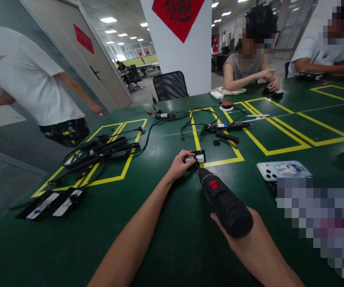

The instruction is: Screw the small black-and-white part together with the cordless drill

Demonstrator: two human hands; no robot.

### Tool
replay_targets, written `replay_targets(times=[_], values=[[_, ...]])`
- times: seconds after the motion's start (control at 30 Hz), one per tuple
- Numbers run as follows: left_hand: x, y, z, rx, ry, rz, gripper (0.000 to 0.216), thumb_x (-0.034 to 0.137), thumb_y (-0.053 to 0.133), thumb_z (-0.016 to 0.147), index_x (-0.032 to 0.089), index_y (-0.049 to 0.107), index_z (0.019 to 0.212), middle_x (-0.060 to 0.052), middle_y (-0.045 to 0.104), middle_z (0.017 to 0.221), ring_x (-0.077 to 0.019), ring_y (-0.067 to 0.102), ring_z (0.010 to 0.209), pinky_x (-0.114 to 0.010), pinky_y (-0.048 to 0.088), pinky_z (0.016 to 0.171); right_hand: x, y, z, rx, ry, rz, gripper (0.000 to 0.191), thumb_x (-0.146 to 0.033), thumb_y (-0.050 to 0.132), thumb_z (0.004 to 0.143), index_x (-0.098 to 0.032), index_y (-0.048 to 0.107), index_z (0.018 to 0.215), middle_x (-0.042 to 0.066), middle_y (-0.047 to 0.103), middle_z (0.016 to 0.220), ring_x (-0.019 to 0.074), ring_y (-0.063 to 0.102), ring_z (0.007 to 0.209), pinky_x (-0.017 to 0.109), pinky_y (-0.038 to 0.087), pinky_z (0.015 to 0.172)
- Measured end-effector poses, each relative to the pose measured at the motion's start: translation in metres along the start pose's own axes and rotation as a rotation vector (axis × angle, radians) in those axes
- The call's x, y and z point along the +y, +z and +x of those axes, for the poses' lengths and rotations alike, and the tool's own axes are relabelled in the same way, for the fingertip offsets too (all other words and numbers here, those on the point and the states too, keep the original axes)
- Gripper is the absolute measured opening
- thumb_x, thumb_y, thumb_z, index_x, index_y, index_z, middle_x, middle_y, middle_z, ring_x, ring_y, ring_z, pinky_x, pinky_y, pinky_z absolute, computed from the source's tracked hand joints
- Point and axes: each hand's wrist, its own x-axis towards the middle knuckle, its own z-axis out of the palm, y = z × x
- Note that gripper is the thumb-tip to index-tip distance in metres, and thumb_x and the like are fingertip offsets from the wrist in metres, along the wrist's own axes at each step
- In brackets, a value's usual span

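My right hand is wrapped round the grip of a black cordless drill with a red switch on top. Its front end points away from me, and the bit reaches the near edge of a small black-and-white flat piece on the table. With its fingers pressed down on that piece, my left hand holds it against the green surface. Part of the piece is hidden under my fingers, and the drill's grip is mostly covered by its own body.
Black cables and adapters lie at the left, near two black-and-white panels. A phone rests at the right. Beyond my hands are a pen-like tool and yellow tape. Other people sit across the table and stand at the left.
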Motion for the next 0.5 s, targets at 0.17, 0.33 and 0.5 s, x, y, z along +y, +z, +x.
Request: replay_targets(times=[0.17,0.33,0.5], values=[[-0.0001,0.0001,0.0003,0.008,-0.005,0.002,0.024,0.030,0.068,0.079,0.022,0.066,0.102,-0.008,0.061,0.113,-0.0245,0.054,0.120,-0.040,0.042,0.101,-0.0022,-0.0014,0.0000,0.027,-0.015,0.010,0.035,-0.016,0.054,0.081,-0.021,0.064,0.114,0.001,0.070,0.072,0.0223,0.069,0.071,0.031,0.053,0.063],[0.0011,0.0001,0.0003,0.005,-0.008,-0.003,0.024,0.030,0.068,0.079,0.021,0.067,0.101,-0.008,0.061,0.113,-0.0249,0.054,0.120,-0.041,0.042,0.101,-0.0026,-0.0019,-0.0003,0.030,-0.027,0.023,0.027,-0.016,0.053,0.082,-0.021,0.067,0.104,0.001,0.068,0.066,0.0223,0.069,0.069,0.031,0.054,0.061],[0.0022,-0.0001,0.0001,0.009,-0.011,0.000,0.024,0.031,0.067,0.079,0.021,0.067,0.101,-0.008,0.062,0.113,-0.0250,0.054,0.120,-0.040,0.042,0.101,-0.0010,-0.0010,-0.0007,0.054,-0.036,0.037,0.029,-0.015,0.054,0.080,-0.021,0.067,0.105,0.001,0.069,0.067,0.0234,0.070,0.072,0.032,0.054,0.062]])
